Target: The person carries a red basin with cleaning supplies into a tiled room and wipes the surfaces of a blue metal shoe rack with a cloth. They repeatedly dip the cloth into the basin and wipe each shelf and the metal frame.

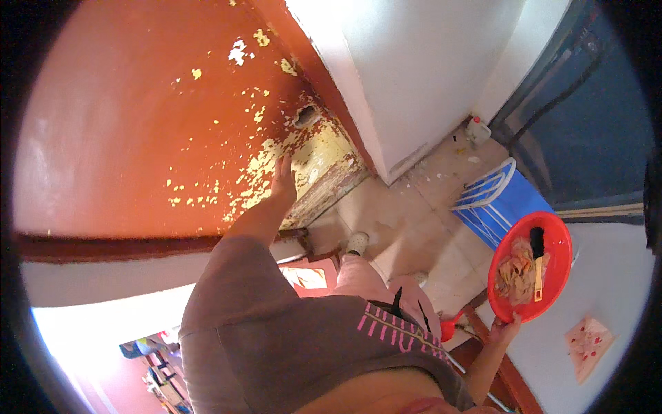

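While the left hand (pixel 283 181) presses flat on the peeling door (pixel 138 124), the right hand (pixel 507 328) grips a red dustpan (pixel 555 241).

A brown short-sleeved shirt (pixel 289 338) with pink line markings, pink trousers (pixel 362 276), and a pale shoe (pixel 357 242); forearms bare.

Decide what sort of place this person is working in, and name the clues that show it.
Probably a home doorway under repair or repainting. The red-brown door has flaking paint, the left hand rests on it, and the right hand holds a red dish with scrapings and a brush.
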Demonstrator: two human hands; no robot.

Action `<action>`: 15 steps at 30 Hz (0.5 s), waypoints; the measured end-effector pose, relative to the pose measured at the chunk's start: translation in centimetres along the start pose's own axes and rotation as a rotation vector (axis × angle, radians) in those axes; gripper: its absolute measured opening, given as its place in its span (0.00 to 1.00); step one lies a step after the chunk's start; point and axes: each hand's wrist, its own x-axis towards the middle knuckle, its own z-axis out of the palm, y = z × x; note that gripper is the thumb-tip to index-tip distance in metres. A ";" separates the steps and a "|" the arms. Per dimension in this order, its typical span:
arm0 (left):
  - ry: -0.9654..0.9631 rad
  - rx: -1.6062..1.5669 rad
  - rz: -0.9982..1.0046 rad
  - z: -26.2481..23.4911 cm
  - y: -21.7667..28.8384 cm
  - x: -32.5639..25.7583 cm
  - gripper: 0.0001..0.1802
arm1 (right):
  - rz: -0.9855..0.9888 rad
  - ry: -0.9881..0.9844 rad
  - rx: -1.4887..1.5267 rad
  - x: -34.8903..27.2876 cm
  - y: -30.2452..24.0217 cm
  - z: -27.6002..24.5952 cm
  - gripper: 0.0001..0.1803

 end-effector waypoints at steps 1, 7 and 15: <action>0.005 -0.020 0.002 -0.3 0.0 -0.1 0.30 | -0.016 -0.007 0.010 0.4 -0.5 -0.1 0.15; -0.192 -0.275 0.047 1.9 4.6 -2.4 0.36 | -0.035 -0.093 0.020 5.2 -2.9 -5.3 0.15; -0.721 -0.711 0.122 9.8 17.1 -9.5 0.31 | -0.069 -0.102 0.005 5.2 -4.9 -4.3 0.14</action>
